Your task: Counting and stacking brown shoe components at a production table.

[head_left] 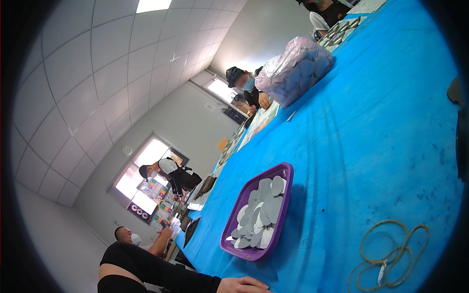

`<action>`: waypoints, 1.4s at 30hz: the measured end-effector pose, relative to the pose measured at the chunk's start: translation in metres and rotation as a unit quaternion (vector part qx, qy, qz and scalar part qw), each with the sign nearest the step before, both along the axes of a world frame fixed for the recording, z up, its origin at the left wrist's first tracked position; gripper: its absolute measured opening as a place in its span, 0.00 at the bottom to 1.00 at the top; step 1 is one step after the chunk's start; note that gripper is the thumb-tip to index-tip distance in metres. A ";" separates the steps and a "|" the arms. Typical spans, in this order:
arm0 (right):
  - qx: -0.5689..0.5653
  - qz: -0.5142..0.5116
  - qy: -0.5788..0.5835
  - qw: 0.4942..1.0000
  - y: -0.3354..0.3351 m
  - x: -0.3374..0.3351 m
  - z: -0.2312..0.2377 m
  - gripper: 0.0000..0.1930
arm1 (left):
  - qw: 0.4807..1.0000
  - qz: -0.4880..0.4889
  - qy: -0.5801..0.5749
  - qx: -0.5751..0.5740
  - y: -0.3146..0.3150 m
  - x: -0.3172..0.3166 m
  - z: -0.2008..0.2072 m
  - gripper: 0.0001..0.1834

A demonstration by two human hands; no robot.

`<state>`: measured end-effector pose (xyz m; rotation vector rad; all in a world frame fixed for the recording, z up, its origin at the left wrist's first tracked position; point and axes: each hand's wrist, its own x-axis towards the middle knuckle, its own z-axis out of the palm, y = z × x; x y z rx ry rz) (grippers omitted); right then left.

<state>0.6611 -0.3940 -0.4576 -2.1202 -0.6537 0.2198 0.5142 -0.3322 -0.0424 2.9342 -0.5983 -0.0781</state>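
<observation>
My left hand is at the lower edge, at the end of a black sleeve. Its fingers are stretched out low over the blue table cover, with nothing visible in them; the picture's edge cuts off its lower part. Beyond it stands a purple plastic basket, filled with flat grey and white oval pieces. To the right of the hand lie loops of yellowish cord or rubber band with a small white tag. My right hand is out of view.
A blue sheet covers the long table. Farther back stands a pinkish clear plastic bag full of rounded pieces. Dark objects show at the right rim. Several masked people, one a person in a cap, are along the far side.
</observation>
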 end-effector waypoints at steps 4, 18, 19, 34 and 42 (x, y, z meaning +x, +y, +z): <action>0.018 -0.009 0.056 0.998 0.006 -0.037 -0.039 0.16 | 1.000 -0.004 0.011 0.007 0.002 0.001 0.001 0.12; 0.080 -0.021 0.233 0.969 0.012 -0.145 -0.152 0.16 | 0.999 0.007 0.031 0.024 -0.004 0.008 0.010 0.12; 0.081 -0.019 0.238 0.968 0.008 -0.146 -0.159 0.16 | 0.999 0.012 0.022 0.020 -0.005 0.010 0.009 0.12; 0.066 -0.066 0.267 0.959 -0.158 -0.082 -0.162 0.16 | 0.999 -0.010 -0.038 -0.006 -0.004 0.000 -0.006 0.36; 0.054 -0.222 0.248 0.942 -0.354 -0.063 -0.081 0.16 | 0.996 -0.048 -0.055 -0.059 -0.006 0.002 -0.006 0.36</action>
